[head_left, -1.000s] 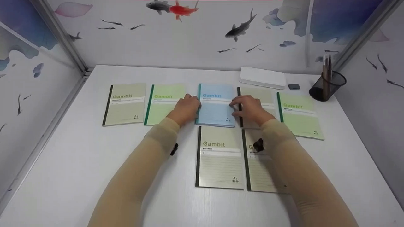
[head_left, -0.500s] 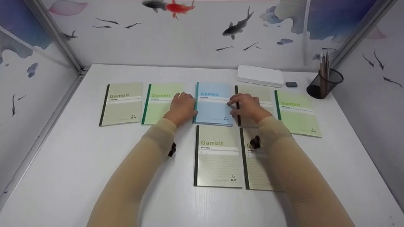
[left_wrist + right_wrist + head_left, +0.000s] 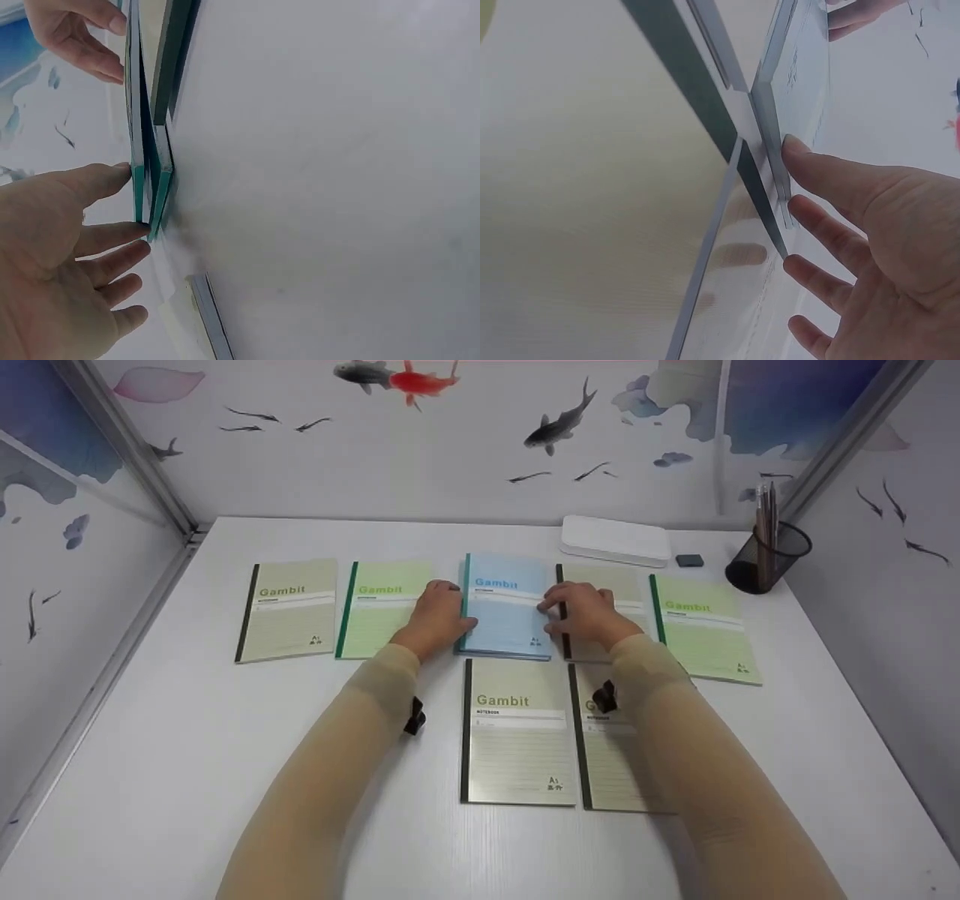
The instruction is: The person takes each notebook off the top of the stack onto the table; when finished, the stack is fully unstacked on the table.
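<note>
A blue notebook (image 3: 505, 619) with a teal spine lies on top of another teal-spined notebook (image 3: 161, 184) at the centre of the white table. My left hand (image 3: 435, 615) is at its spine, thumb on the cover's edge and index finger against the spine. In the left wrist view the upper notebook's spine stands slightly apart from the lower one. Across from it, my right hand (image 3: 589, 611) touches the right edge with thumb and index fingertips. Its other fingers are spread over a beige notebook (image 3: 630, 581). The left hand partly covers a green notebook (image 3: 375, 619).
More notebooks surround the pair: a beige one (image 3: 289, 619) far left, a green one (image 3: 709, 641) at right, and two beige ones (image 3: 517, 757) (image 3: 615, 772) in front. Behind stand a white case (image 3: 615, 540), a dark eraser-like block (image 3: 689, 560) and a mesh pencil cup (image 3: 784, 551).
My left thumb has come onto the blue notebook's left edge, and its spine side now sits slightly off the one below. The right hand keeps its place at the right edge.
</note>
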